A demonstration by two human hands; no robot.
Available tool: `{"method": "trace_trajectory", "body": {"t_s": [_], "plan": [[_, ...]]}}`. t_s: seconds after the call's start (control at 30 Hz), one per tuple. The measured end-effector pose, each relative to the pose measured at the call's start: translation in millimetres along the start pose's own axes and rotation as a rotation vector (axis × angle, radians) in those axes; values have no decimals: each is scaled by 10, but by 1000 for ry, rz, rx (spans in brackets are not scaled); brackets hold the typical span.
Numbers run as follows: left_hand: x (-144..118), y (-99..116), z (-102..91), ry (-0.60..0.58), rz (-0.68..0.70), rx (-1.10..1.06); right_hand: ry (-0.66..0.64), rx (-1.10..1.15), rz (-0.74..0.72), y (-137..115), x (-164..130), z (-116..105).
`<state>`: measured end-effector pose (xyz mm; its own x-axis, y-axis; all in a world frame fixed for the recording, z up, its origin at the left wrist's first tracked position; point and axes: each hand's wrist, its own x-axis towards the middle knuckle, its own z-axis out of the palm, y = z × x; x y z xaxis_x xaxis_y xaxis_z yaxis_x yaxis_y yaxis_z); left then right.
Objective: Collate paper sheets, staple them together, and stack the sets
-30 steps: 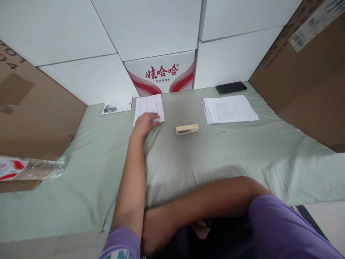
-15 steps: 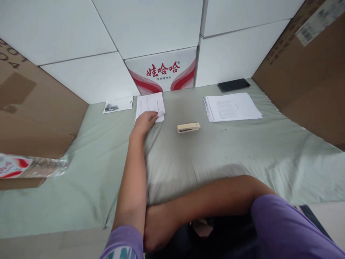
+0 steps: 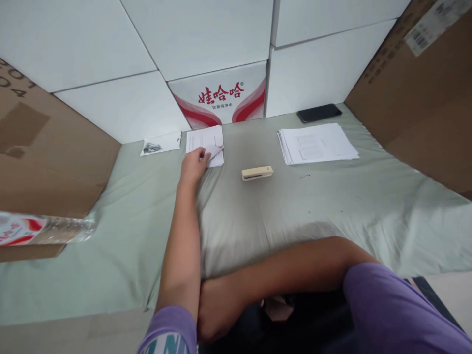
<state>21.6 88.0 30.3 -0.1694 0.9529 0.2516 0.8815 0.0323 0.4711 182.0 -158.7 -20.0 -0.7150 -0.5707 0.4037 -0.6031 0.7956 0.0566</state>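
Observation:
My left hand [image 3: 194, 164] is at the near side of a small stack of printed paper [image 3: 203, 137], at the back left of the cloth. Its fingers pinch the lower right corner of the top sheet, which is folded up and over. My right hand [image 3: 218, 307] lies low in the view, tucked against my left forearm; its fingers are hidden behind that arm. A cream stapler [image 3: 257, 173] rests on the cloth to the right of the paper stack, apart from both hands.
A thicker pile of white paper [image 3: 319, 143] lies at the back right, with a black phone [image 3: 319, 113] behind it. A clear packet [image 3: 161, 144] of dark small items sits left. White boxes [image 3: 221, 34] and cardboard cartons [image 3: 40, 147] wall the cloth; a plastic-wrapped bottle pack [image 3: 44, 228] stands left.
My left hand has drawn the sheet's corner further back toward the left and lifted it. My right hand keeps its place, and the view has shifted slightly.

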Motion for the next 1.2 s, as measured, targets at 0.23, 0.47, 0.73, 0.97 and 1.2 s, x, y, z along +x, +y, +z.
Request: {"method": "trace_trajectory", "body": {"t_s": [0.23,0.47,0.73,0.97,1.2], "plan": [[-113,377,-860,470,9,60,156,109,101,-26,-16,-26],[-688,711,-1305,808,350,-407,858,55,729,428,-533,-927],[-1232,693,-598,693,126,-641,1055,1154,1303,457,-1681,-1402],[-1305,678,-144,532,94,-810,1268,717,1439,207,-2037,-1379],[-1363,702,28,371,18,-771,1221,491,1528,208,-2115,-1406]]}}
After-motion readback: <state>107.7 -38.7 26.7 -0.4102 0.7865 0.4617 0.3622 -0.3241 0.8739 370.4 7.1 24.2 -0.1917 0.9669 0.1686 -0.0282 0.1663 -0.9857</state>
